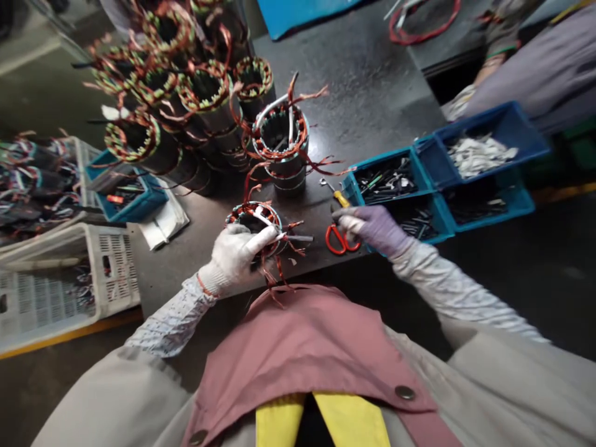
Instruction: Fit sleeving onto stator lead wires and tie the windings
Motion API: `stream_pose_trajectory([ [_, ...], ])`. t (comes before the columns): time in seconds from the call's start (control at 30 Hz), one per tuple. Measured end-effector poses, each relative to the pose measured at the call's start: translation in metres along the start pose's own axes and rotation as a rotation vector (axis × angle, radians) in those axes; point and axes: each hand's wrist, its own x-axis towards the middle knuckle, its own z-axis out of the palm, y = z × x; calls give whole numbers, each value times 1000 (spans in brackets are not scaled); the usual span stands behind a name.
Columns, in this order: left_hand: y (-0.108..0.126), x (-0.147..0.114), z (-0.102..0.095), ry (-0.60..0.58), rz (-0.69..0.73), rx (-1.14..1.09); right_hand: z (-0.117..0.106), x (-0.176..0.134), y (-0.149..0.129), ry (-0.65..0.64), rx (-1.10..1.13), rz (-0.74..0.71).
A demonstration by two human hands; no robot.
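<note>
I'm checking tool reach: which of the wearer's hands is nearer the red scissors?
Right. The right hand is right at the scissors; the left hand is farther off, at the nearest stator.

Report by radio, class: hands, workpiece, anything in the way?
Left hand on near stator. Right hand at scissors, grip unclear. Stator at near edge of table. In the way, perhaps: loose wires beside left hand.

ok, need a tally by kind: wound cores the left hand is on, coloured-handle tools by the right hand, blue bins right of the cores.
Wound core at the left hand: 1
Red-handled tool by the right hand: 1
Yellow-handled tool: 1
Blue bins: 4
Total: 7
</note>
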Motion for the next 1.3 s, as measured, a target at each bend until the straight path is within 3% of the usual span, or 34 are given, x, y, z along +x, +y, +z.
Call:
stream_pose_trajectory([
  [0.1,-2,1,-1,-32,-10,-8,51,-3,-1,-83,267,99],
  [0.23,-1,2,0,-41,-22,-18,70,16,-8,-111,396,182],
  [0.33,-2,3,0,-47,-3,-15,72,23,-15,-130,211,118],
  [0.43,-3,3,-1,-89,-16,-9,77,26,-22,-127,-182,-126],
  [0.53,-4,3,0,-101,-6,-8,72,28,-24,-237,-457,-321],
  [0.67,-6,2,1,-110,17,3,61,27,-26,-276,-521,-343],
  [0.77,-7,2,-1,-70,29,-11,78,27,-29,-294,-601,-298],
  [0.87,-9,3,-7,-59,48,-40,92,29,-28,-397,-561,-299],
  [0.93,-10,5,-10,-61,47,-43,74,35,-23,-433,-486,-321],
  [0.97,-10,6,-10,-57,43,-38,55,38,-19,-391,-478,-317],
  [1.03,-9,8,-11,-47,33,-29,0,49,-9,-186,-587,-245],
  [1.1,-7,9,-10,-35,18,-21,-61,65,2,43,-872,-69],
  [1.13,-6,9,-10,-37,-4,-17,-87,76,7,49,-1028,55],
  [1.2,-3,8,-10,-53,-55,-14,-120,99,16,-80,-1250,233],
  [1.3,0,6,-10,-74,-92,-10,-129,125,26,-281,-1396,308],
])
